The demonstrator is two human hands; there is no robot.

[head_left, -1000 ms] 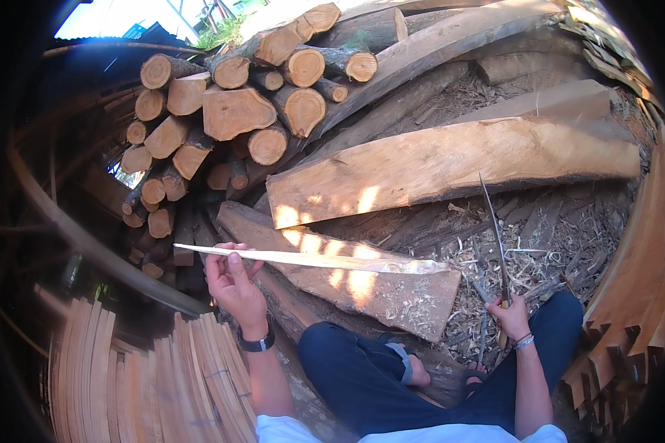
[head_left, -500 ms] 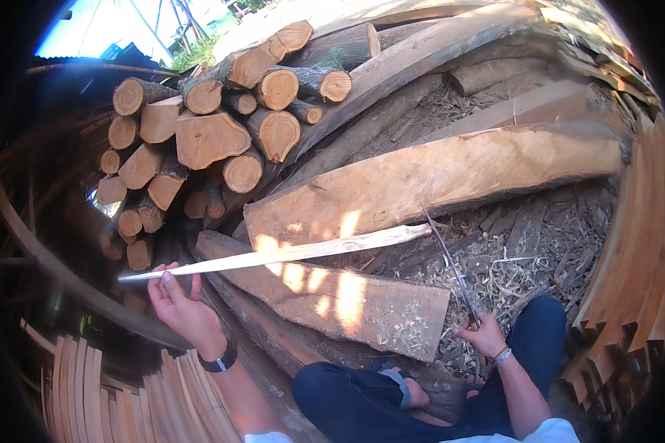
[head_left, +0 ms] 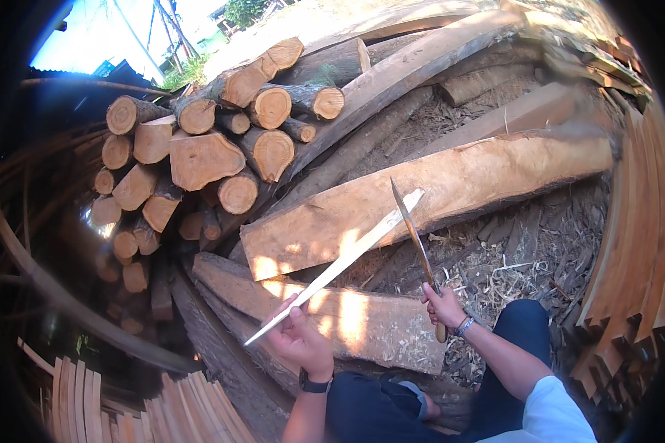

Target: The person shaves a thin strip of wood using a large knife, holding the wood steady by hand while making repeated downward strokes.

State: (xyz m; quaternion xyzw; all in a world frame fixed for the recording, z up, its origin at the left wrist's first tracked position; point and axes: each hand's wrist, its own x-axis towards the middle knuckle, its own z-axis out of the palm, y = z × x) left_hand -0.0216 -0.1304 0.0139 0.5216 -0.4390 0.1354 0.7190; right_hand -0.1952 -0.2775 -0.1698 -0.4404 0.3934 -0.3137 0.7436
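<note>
Left hand [head_left: 303, 341] at 7 o'clock, fingers closed around the lower end of a thin pale slat [head_left: 340, 264]; slat runs up toward 1 o'clock, tip near the blade [head_left: 412, 232]; black watch [head_left: 315, 385] on that wrist.
Right hand [head_left: 443, 306] at 5 o'clock, fingers wrapped tight on the handle of a long knife; blade points up to 12 o'clock, crossing the slat's upper end; whether blade and slat touch, cannot tell; band on the right wrist.
Slat sits over a flat wood slab [head_left: 347, 314] in front of the knees, sun patches on it; a longer, thicker plank [head_left: 451, 188] lies behind it at 1 o'clock.
Stack of cut logs [head_left: 199, 148] at 10–11 o'clock, end grain facing the camera; bundle of thin strips [head_left: 628, 244] at 3 o'clock, another bundle [head_left: 125, 402] at 8 o'clock; shavings [head_left: 510, 258] on the ground at 3–4 o'clock.
No containers, packages or labels visible.
</note>
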